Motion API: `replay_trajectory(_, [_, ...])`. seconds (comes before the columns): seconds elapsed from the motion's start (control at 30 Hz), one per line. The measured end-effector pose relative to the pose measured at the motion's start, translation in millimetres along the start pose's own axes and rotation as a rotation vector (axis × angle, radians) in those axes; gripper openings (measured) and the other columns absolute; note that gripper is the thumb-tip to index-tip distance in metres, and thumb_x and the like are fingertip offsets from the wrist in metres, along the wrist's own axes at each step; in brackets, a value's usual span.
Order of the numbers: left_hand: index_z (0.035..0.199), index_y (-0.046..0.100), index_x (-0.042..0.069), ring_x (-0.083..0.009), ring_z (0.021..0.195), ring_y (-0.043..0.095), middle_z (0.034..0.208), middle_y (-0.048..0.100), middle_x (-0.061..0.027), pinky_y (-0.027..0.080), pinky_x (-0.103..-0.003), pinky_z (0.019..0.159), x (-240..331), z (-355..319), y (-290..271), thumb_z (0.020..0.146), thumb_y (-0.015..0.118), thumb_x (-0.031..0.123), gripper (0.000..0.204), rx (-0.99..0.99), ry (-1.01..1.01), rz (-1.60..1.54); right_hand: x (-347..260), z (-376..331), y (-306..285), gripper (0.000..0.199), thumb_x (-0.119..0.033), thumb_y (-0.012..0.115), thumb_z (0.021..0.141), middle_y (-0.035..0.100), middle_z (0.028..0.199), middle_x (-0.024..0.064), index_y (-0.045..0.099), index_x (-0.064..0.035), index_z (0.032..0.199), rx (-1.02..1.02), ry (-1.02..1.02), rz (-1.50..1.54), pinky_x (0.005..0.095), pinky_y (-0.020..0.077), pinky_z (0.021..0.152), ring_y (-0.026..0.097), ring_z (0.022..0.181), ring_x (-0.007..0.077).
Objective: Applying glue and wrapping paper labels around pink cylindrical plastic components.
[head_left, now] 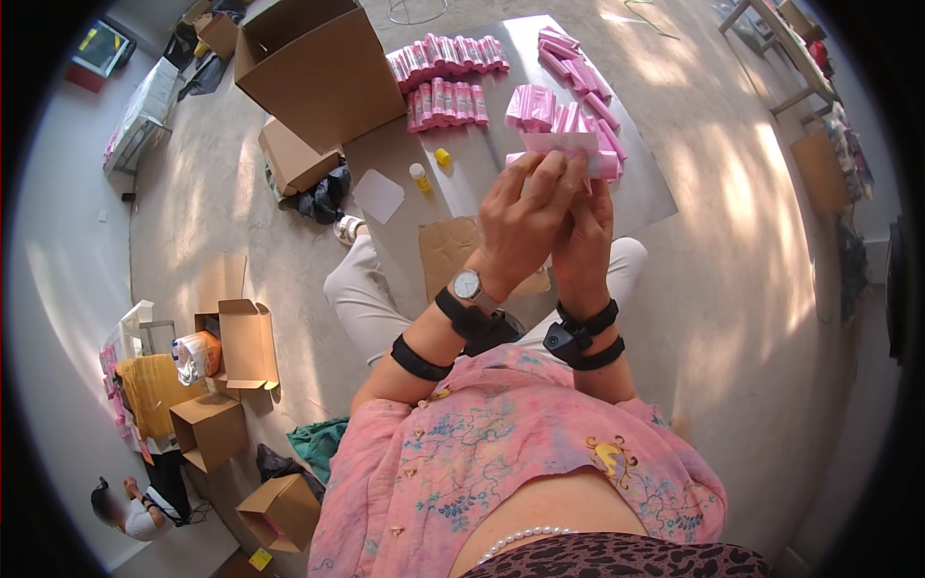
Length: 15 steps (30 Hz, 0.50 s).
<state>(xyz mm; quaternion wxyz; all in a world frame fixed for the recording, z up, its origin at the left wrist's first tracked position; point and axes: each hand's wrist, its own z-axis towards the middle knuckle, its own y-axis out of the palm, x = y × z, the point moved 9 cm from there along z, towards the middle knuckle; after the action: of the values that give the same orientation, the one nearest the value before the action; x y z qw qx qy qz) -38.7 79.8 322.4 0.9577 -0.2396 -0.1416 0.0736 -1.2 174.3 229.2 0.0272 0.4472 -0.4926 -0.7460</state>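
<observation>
Left hand (525, 217) raised, fingers curled shut over the lower edge of a small pink carton (564, 144). Right hand (583, 231) pressed close beside, fingers closed on the same carton from beneath. Carton held high above a grey board (646, 193), just before loose pink cartons (578, 87) and packed rows (448, 77). Open floor (732, 260) to the right; big cardboard box (308, 67) far left

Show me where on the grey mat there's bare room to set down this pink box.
Bare mat lies between the yellow-capped bottles and the loose pink boxes. Also free: beside the white card. Crowded: the rowed pink boxes and loose pile.
</observation>
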Motion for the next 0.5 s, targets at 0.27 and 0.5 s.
replay_trajectory(0.27, [0.119,0.078,0.013,-0.0229,0.101,0.069,0.11,0.072,-0.0022,0.059,-0.034,0.079,-0.9,10.6,-7.7,0.074,0.074,0.004,0.046,0.049,-0.028,-0.105,-8.9,1.1,2.0,0.046,-0.001,0.053,0.106,0.06,0.139,0.0099,0.043,-0.0093,0.15,-0.097,-0.051,0.034,0.0334,0.0489,0.109,0.059,0.13,0.0184])
replay_trajectory(0.5, [0.115,0.079,0.015,-0.0222,0.096,0.069,0.107,0.073,-0.0011,0.058,-0.033,0.074,-3.2,15.3,-5.3,0.079,0.073,0.005,0.037,-0.004,-0.063,-0.134,-7.6,4.7,-2.8,0.046,-0.003,0.056,0.106,0.06,0.141,0.0095,0.044,-0.0107,0.151,-0.111,-0.062,0.038,0.0337,0.0487,0.109,0.058,0.132,0.0182])
